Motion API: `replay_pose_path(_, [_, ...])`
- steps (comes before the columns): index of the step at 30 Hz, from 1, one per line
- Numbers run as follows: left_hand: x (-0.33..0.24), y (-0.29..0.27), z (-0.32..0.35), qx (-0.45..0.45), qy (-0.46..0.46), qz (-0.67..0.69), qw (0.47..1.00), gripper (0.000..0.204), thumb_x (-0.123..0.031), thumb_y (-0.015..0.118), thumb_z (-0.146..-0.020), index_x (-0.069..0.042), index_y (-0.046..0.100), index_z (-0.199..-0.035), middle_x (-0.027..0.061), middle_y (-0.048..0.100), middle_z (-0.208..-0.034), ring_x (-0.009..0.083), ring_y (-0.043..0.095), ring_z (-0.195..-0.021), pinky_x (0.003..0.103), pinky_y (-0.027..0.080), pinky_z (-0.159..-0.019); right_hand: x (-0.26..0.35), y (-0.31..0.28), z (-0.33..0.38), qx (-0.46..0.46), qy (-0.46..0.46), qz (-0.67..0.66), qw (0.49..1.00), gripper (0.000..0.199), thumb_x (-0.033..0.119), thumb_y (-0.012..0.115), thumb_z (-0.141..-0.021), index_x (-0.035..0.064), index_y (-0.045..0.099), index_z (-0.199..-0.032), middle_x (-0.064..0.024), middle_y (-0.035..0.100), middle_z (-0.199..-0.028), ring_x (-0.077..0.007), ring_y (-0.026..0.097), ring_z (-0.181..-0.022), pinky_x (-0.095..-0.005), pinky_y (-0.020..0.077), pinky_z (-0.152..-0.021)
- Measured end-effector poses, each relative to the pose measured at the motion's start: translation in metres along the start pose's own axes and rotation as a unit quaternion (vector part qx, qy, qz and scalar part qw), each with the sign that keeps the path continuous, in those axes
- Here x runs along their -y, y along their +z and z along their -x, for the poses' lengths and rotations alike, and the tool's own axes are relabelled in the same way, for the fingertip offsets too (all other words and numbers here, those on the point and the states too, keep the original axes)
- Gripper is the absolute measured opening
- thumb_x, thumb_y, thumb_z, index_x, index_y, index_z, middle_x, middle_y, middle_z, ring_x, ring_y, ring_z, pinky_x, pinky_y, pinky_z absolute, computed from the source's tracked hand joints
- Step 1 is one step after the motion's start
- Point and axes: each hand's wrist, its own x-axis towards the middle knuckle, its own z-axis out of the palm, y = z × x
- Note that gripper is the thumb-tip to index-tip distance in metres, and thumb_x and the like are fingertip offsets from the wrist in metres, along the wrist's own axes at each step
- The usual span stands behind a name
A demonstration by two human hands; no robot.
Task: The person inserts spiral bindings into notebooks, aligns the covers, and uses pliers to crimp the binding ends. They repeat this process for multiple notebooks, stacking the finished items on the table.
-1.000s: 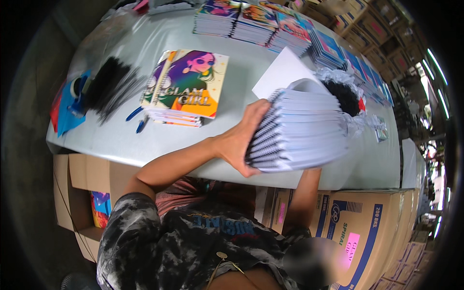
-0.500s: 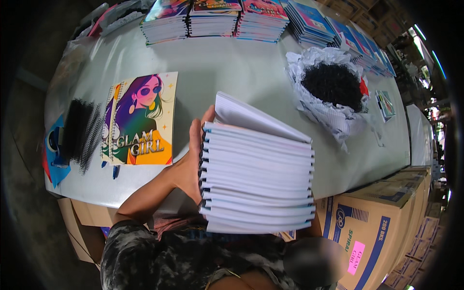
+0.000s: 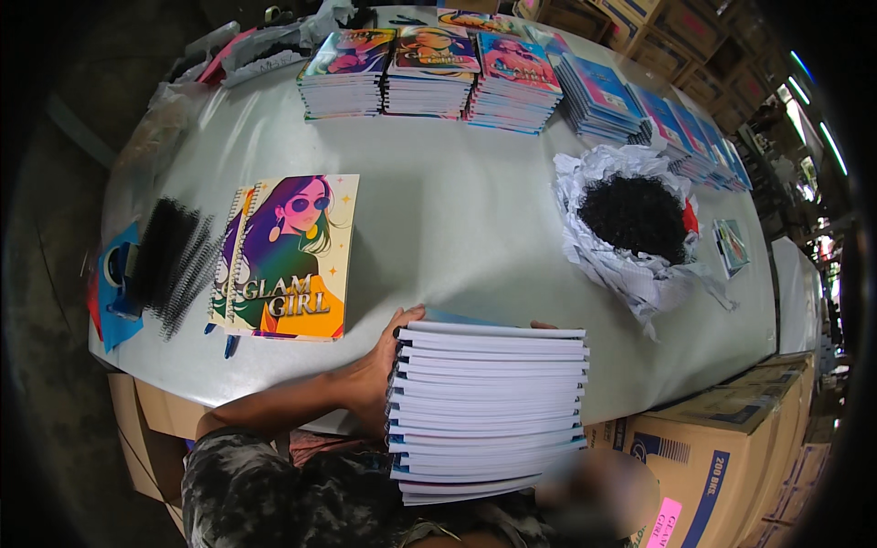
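So the thick stack of white page blocks sits right at the near edge of the table, square against the person's body, and it looks like a proper armful: lots of thin bundles piled up, so I'd guess heavy as a whole but loose layer to layer, the kind of pile that shears sideways if you only squeeze the top. Best hold looks like flat palms on the two short ends, low down, with fingers hooked under the bottom bundle. The left hand is pressed flat against the stack's left end, fingers spread up its side, thumb near the top corner. The right hand is mostly hidden behind the pile; only a fingertip peeks over the far top edge, so I can't tell how it's gripping. Just left of the stack lie a couple of spiral-bound notebooks with a colourful cartoon cover, and further left a bunch of black binding coils. Off to the right there's a crumpled white bag of black coils, and along the far edge rows of finished notebook stacks. Cardboard boxes sit below the table edge.
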Motion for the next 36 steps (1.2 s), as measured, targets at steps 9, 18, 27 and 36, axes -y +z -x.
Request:
replay_pose_path(9, [-0.017,0.008,-0.009,-0.060,-0.004,0.070,0.996,0.130,-0.042,0.082,-0.049,0.008,-0.002,-0.135,0.0271,0.014,-0.134,0.0391,0.017,-0.128,0.044,0.013,-0.108,-0.017,0.020,0.055,-0.039,0.000,0.066,0.997,0.039,0.037,0.052,-0.084,0.0068,0.053,-0.108,-0.0087,0.060,-0.091,-0.0197,0.057,-0.092,-0.0348,0.0488,-0.080])
replay_pose_path(18, [0.009,0.012,0.012,0.032,0.038,-0.084,0.995,0.138,-0.047,0.083,-0.048,0.009,-0.008,-0.135,0.0351,0.003,-0.138,0.0459,0.006,-0.132,0.057,0.004,-0.106,-0.032,0.056,0.095,-0.056,0.014,0.162,0.985,0.031,0.028,0.053,-0.083,0.0057,0.055,-0.104,-0.0085,0.060,-0.092,-0.0195,0.058,-0.092,-0.0354,0.0482,-0.082])
replay_pose_path(27, [-0.053,0.005,0.026,-0.105,0.004,-0.007,0.994,0.138,-0.050,0.080,-0.052,0.009,-0.014,-0.135,0.0336,0.001,-0.140,0.0446,0.006,-0.133,0.046,0.007,-0.109,-0.020,0.168,0.112,-0.005,0.011,0.335,0.942,0.024,0.019,0.054,-0.081,0.0046,0.056,-0.100,-0.0082,0.060,-0.092,-0.0193,0.058,-0.092,-0.0360,0.0476,-0.084])
replay_pose_path(36, [-0.127,-0.231,0.001,-0.314,-0.077,0.313,0.893,0.131,-0.052,0.075,-0.062,0.007,-0.015,-0.136,0.0301,0.028,-0.135,0.0337,0.038,-0.123,0.036,0.032,-0.102,0.026,0.309,-0.067,0.099,-0.054,0.346,0.931,0.044,0.029,0.059,-0.080,0.0033,0.051,-0.115,-0.0125,0.058,-0.111,-0.0259,0.055,-0.106,-0.0424,0.0426,-0.096])
